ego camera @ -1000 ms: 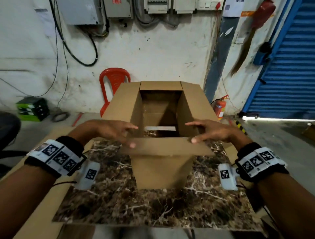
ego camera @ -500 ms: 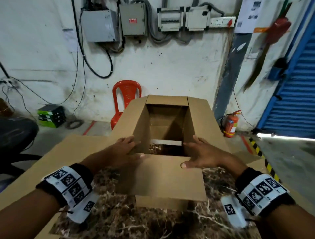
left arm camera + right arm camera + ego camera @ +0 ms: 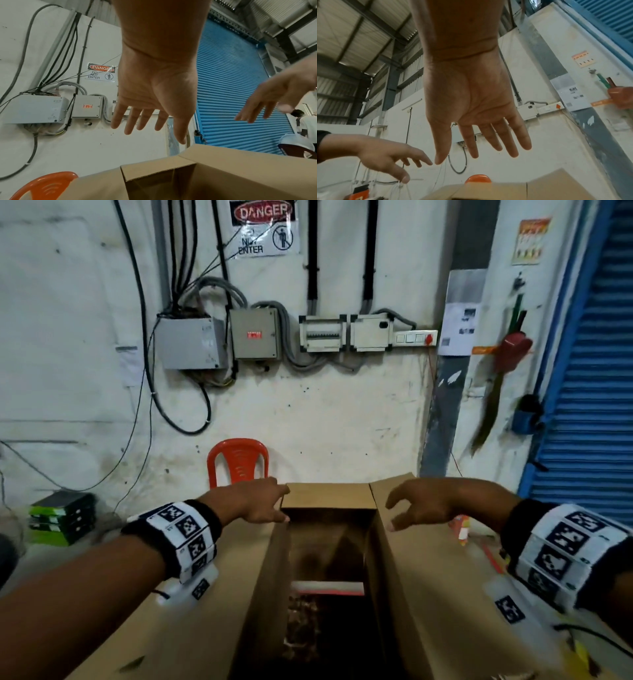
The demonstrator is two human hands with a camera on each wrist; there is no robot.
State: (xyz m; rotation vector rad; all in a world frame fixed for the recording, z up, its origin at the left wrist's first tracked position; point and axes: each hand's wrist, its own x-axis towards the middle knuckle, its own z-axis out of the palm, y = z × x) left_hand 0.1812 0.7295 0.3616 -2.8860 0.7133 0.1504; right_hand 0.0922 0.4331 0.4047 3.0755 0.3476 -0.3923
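Two bare hands hover over the large open brown corrugated-cardboard box [image 3: 212, 594], which stands directly below them. Above the box's far-left corner is the left hand [image 3: 255, 503], and above its far-right corner the right hand [image 3: 423, 506]; the short far flap [image 3: 327, 495] lies between them. All fingers [image 3: 131, 121] are spread, nearly straight, and grip nothing, just clear of the board. The flap looks light, stiff and easily creased, so it is best taken along its free edge.
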